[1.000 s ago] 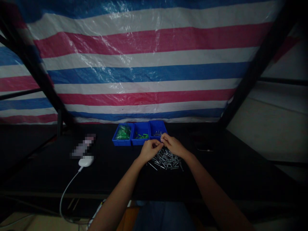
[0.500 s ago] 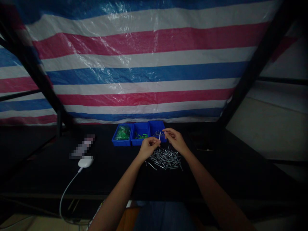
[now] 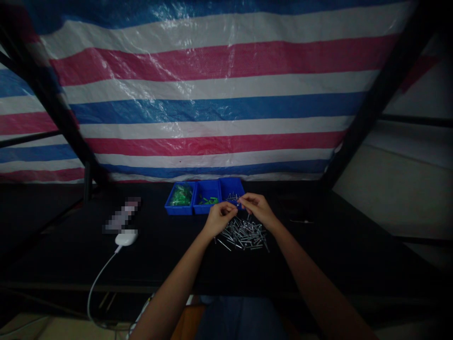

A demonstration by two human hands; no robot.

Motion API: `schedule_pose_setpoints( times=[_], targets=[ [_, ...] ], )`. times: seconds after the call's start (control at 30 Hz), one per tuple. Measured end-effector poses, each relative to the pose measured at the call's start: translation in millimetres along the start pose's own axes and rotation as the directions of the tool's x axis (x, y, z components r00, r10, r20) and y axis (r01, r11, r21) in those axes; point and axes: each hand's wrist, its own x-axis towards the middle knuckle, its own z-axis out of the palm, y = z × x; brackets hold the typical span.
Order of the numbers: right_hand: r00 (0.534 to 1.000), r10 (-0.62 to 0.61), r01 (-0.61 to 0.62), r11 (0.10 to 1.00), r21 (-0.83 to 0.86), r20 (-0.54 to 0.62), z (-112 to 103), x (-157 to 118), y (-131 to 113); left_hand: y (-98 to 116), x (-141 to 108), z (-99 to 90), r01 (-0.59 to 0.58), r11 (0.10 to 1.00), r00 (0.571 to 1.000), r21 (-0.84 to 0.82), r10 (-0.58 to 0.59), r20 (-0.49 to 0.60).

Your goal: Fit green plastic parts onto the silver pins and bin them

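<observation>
My left hand (image 3: pixel 220 218) pinches a thin silver screw between thumb and fingertips. Closed at the same spot, my right hand (image 3: pixel 259 210) has its fingertips on the upper end of that screw, most of which the fingers hide. Just below both hands lies a loose pile of silver screws (image 3: pixel 246 234) on the black table. Behind them, a blue bin (image 3: pixel 231 183) contains several more screws. Beside it, the middle blue bin (image 3: pixel 207 186) has small green plastic pieces (image 3: pixel 209 200) in it.
The left blue bin (image 3: pixel 180 211) contains a clear bag of green pieces (image 3: pixel 181 195). Farther left are a white charger-like case (image 3: pixel 126 237) with a cable (image 3: pixel 94 285) and a blurred-out object (image 3: pixel 123 215). A striped sheet (image 3: pixel 212 108) hangs behind the black table (image 3: pixel 170 245).
My right hand has come down and left, its fingertips closing on the screw in my left hand. The screw stood upright in view before; now it is mostly covered.
</observation>
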Motion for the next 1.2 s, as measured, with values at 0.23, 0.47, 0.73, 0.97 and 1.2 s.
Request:
schedule_pose_setpoints(
  times=[0.23, 0.47, 0.73, 0.97, 1.2],
  targets=[
    [0.995, 0.029, -0.039, 0.993, 0.115, 0.093, -1.1, -1.7, -1.7, 2.7, 0.8, -1.5, -0.012, 0.99, 0.999, -0.139, 0.006, -0.038],
    [0.955, 0.096, -0.112, 0.993, 0.042, 0.281, -0.2, -3.6, -2.9, 3.8, 3.8, -6.4, -0.003, 0.979, 0.989, -0.206, -0.027, -0.147],
    [0.917, 0.159, -0.159, 0.987, -0.03, 0.365, 6.9, -3.9, 4.4, 6.8, 3.8, -7.8, 0.0, 0.961, 0.99, -0.278, -0.039, -0.136],
    [0.914, 0.172, -0.174, 0.984, -0.029, 0.367, 11.6, -2.4, 9.1, 10.5, 2.4, -10.4, 0.094, 0.922, 0.992, -0.376, -0.119, -0.043],
    [0.915, 0.167, -0.169, 0.985, -0.027, 0.367, 11.4, -0.9, 13.3, 13.7, 2.3, -10.6, 0.117, 0.914, 0.989, -0.389, -0.142, -0.036]
  ],
)
